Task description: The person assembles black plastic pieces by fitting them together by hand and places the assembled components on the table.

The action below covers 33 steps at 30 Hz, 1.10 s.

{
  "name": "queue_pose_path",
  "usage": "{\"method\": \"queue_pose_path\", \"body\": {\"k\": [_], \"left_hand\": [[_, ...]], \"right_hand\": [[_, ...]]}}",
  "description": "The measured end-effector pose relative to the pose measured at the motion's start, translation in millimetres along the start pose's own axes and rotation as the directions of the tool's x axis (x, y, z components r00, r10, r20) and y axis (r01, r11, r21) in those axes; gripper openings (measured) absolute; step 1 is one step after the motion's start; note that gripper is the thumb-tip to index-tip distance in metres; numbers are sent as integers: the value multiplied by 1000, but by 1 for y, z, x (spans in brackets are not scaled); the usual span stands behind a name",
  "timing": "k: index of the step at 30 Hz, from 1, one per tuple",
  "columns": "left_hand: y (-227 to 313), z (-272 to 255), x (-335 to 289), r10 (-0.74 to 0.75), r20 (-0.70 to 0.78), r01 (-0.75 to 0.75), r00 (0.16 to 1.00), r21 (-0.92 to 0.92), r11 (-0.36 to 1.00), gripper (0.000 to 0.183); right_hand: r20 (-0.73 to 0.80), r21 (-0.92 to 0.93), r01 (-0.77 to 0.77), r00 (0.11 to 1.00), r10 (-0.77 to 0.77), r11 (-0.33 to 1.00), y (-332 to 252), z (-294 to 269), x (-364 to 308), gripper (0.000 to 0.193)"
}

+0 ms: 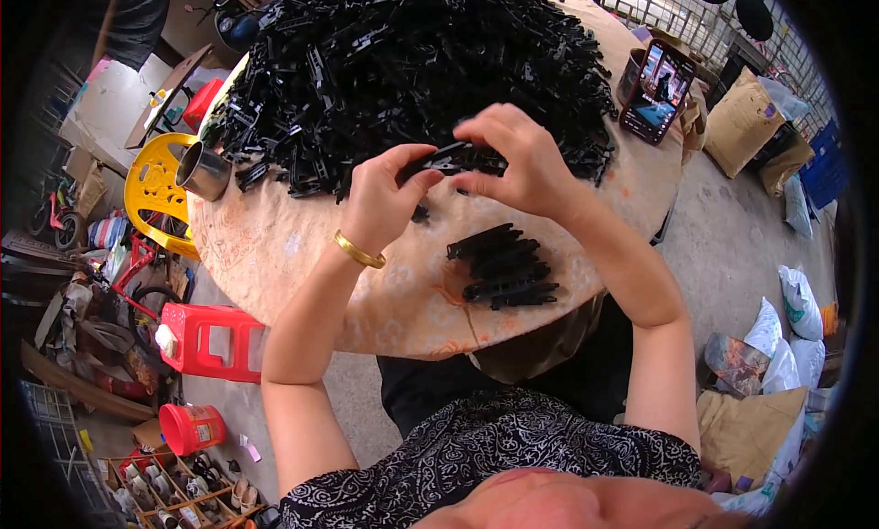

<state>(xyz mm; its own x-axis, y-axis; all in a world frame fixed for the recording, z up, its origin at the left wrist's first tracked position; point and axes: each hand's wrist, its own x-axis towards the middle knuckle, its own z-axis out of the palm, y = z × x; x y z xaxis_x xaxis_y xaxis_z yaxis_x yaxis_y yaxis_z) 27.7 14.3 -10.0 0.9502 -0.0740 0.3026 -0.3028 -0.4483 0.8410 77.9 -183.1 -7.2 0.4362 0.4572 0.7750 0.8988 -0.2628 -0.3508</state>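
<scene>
Clips in black fill the round table from ten o'clock through twelve to two, taking twelve as the side farthest from the person, in one large loose heap that reaches close to the rim at ten. At the table's middle, just at the heap's near edge, both hands meet over a black clip. The left hand pinches its left end between bent thumb and forefinger; the right hand curves around the other end, thumb and fingers spread apart, and I cannot tell whether they grip it. A small bunch of clips lies at five o'clock, below the right wrist, with a strip of cloth between it and the near edge. The widest stretch of tablecloth shows from seven to nine, partly crossed by the left forearm. A metal cup leans at the rim at nine, and a phone stands tilted near the edge between two and three.

Past the table, a yellow chair sits tight against the edge at nine and a red stool at eight, leaving little room there. At four, concrete floor separates the table from white bags.
</scene>
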Motion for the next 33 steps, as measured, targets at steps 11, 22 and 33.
{"method": "queue_pose_path", "body": {"k": [11, 22, 33], "left_hand": [[13, 4, -6, 311, 32, -306, 950, 299, 904, 28], [11, 6, -11, 145, 527, -306, 837, 232, 923, 28], [-17, 1, 17, 184, 142, -225, 973, 772, 594, 25]], "right_hand": [[171, 102, -52, 985, 34, 993, 7, -3, -7, 24], [327, -113, 148, 939, -103, 983, 28, 7, -17, 17], [195, -161, 90, 979, -57, 983, 20, 14, -14, 9]]}}
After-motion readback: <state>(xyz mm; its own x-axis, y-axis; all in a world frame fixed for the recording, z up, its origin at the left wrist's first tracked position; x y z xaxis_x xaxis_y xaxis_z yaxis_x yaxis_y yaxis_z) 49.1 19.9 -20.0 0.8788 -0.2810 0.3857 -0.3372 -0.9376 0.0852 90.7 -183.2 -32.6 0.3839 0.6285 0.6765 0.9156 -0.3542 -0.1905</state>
